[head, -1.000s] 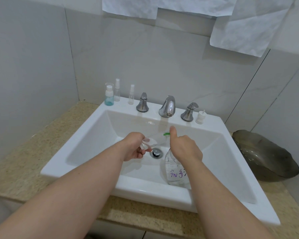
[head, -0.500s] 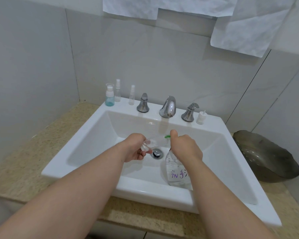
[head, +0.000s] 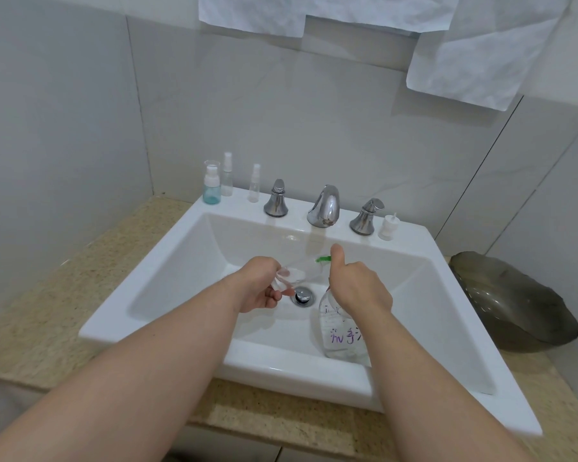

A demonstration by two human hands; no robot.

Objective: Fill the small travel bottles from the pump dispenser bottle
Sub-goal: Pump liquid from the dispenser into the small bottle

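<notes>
While both forearms cross the near rim of the sink [head: 147, 335], the left hand [head: 259, 283] grips a small clear travel bottle [head: 289, 276] above the drain [head: 303, 296], near the green spout [head: 323, 259] of the pump dispenser bottle [head: 341, 335] (purple writing on its side), which the right hand [head: 357, 285] clasps at the neck, thumb raised. The sink's walls stand well apart from both hands. The right hand hides the pump head; the travel bottle's mouth is blurred.

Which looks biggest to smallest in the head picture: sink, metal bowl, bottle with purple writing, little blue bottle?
sink
metal bowl
bottle with purple writing, partly hidden by the right hand
little blue bottle
</notes>
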